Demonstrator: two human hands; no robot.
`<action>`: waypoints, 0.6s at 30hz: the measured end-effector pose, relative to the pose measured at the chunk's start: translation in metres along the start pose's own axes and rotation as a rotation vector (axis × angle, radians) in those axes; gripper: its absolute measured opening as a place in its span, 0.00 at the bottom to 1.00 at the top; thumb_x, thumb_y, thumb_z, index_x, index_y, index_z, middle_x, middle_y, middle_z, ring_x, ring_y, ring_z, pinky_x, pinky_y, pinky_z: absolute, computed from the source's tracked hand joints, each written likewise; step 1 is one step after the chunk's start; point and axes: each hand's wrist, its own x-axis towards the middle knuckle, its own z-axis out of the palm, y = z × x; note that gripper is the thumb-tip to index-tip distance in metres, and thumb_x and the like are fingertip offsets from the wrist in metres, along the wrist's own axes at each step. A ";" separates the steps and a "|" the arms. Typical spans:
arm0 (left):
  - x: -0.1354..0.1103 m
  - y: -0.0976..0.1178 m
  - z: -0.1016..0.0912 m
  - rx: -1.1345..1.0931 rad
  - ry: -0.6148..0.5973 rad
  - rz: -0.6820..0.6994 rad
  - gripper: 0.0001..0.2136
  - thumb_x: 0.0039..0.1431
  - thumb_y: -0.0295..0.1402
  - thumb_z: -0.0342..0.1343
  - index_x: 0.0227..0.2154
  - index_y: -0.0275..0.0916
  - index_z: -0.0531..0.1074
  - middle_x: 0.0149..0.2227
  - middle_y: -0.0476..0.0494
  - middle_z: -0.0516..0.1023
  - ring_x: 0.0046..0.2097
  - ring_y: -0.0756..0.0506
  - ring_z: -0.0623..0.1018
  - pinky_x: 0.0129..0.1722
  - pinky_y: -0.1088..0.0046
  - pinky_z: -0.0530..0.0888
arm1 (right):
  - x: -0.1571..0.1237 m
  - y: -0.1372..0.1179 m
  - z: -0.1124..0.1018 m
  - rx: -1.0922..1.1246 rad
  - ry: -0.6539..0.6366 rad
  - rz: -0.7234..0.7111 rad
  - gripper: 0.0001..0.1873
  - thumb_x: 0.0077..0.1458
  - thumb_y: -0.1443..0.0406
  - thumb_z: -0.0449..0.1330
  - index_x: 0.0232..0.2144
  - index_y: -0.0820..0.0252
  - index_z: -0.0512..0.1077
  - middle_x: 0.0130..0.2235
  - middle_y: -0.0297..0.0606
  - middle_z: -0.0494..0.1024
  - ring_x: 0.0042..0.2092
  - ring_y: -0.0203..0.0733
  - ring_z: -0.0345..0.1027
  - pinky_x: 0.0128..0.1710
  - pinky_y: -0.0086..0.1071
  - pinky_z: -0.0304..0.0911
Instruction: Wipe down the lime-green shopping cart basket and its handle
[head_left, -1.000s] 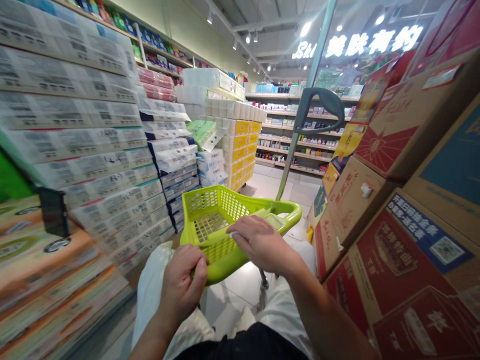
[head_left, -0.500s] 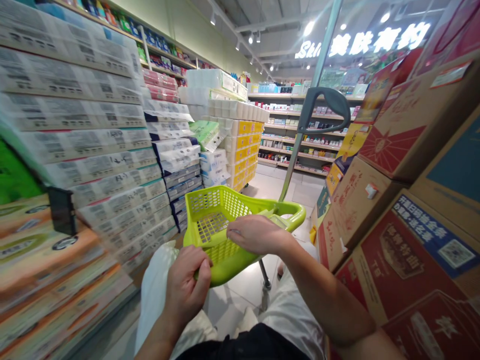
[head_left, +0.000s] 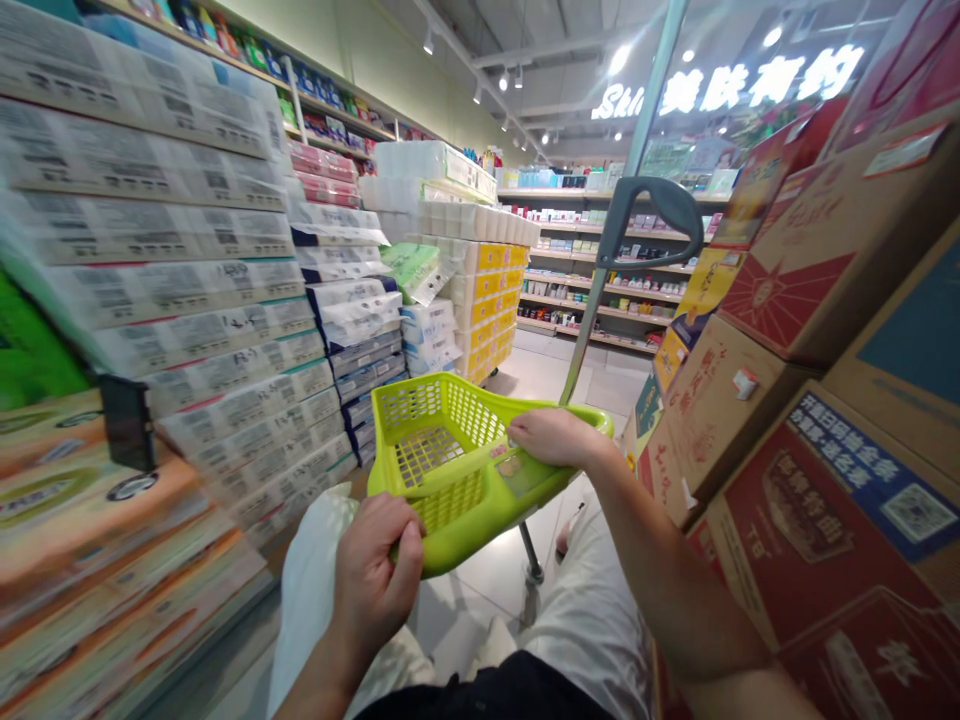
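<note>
A lime-green plastic shopping basket (head_left: 480,490) with a mesh bottom is in front of my lap. Its visible inside holds nothing. My left hand (head_left: 379,565) is wrapped round the near left part of its thick rim. My right hand (head_left: 551,436) lies across the basket's right side, beside a small label panel (head_left: 516,466). Its fingers are curled, and what lies under them is hidden. A slanted metal pole (head_left: 589,330) with a grey loop handle (head_left: 652,222) rises behind the basket's right end.
Wrapped packs (head_left: 172,230) are stacked high on the left, with orange packs (head_left: 150,560) nearer and a black phone-like slab (head_left: 127,422) above them. Cardboard cartons (head_left: 810,520) line the right. Shelves of small goods (head_left: 577,265) stand at the back, beyond the tiled floor (head_left: 517,365).
My right hand has moved right and a little away from me along the basket, uncovering the label panel. My left hand has kept its hold on the rim.
</note>
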 end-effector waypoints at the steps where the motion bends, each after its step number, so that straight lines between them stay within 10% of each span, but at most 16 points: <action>1: 0.000 0.000 0.000 0.002 0.003 -0.001 0.14 0.61 0.28 0.44 0.19 0.40 0.64 0.20 0.50 0.65 0.26 0.49 0.67 0.28 0.70 0.63 | -0.003 -0.009 0.001 0.001 0.013 -0.066 0.19 0.64 0.61 0.46 0.35 0.57 0.76 0.41 0.40 0.80 0.40 0.42 0.73 0.33 0.29 0.58; 9: -0.002 0.001 0.001 0.002 0.000 -0.010 0.14 0.60 0.29 0.45 0.18 0.40 0.63 0.20 0.50 0.65 0.26 0.48 0.67 0.27 0.70 0.63 | -0.043 -0.076 0.016 0.079 0.171 -0.529 0.16 0.67 0.62 0.47 0.35 0.58 0.73 0.38 0.37 0.79 0.38 0.38 0.70 0.38 0.30 0.58; 18: -0.001 0.003 0.002 0.006 -0.003 -0.003 0.15 0.61 0.29 0.44 0.19 0.40 0.64 0.20 0.50 0.66 0.26 0.49 0.67 0.28 0.70 0.63 | -0.071 -0.073 0.040 0.212 0.429 -0.450 0.11 0.66 0.63 0.51 0.42 0.55 0.72 0.40 0.36 0.77 0.46 0.41 0.68 0.54 0.37 0.57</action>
